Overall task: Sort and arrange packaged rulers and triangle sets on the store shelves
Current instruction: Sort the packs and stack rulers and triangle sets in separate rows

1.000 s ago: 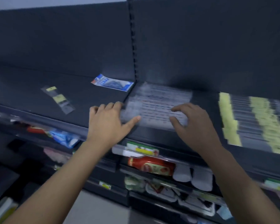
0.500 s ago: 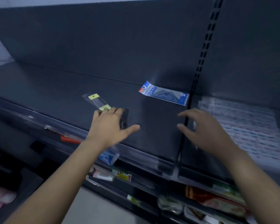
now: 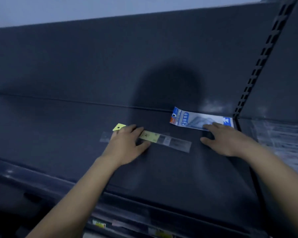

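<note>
Flat and spread, the left hand (image 3: 126, 145) lies across a clear ruler pack (image 3: 172, 142) at the centre of the frame. Its fingers are straight over the sleeve and the thumb reaches out to the right along the pack's near edge, so it presses rather than closes round anything. The right hand (image 3: 229, 140), right of centre, is just as spread: its fingertips (image 3: 209, 126) rest on the near edge of a blue triangle set pack (image 3: 193, 120), and the thumb points left, apart from the pack, on the bare shelf (image 3: 58, 126).

The ruler pack lies flat on the dark shelf, running left to right with its right end a little lower in the frame. A yellow header card (image 3: 119, 127) pokes out above the left hand's fingers, and a yellow label (image 3: 150, 135) shows just right of them. The triangle set pack lies flat too — further back, close to where the shelf meets the dark back panel (image 3: 93, 62), with its right end near the foot of a slotted upright (image 3: 258, 66). The two packs are near each other but do not touch.

A rounded shadow (image 3: 167, 86) falls on the back panel above the hands. Beyond the upright, at the right edge of the frame, pale packs (image 3: 282, 143) cover the next shelf — too blurred to tell apart. Small price tags (image 3: 99, 225) show on a rail at the bottom.
</note>
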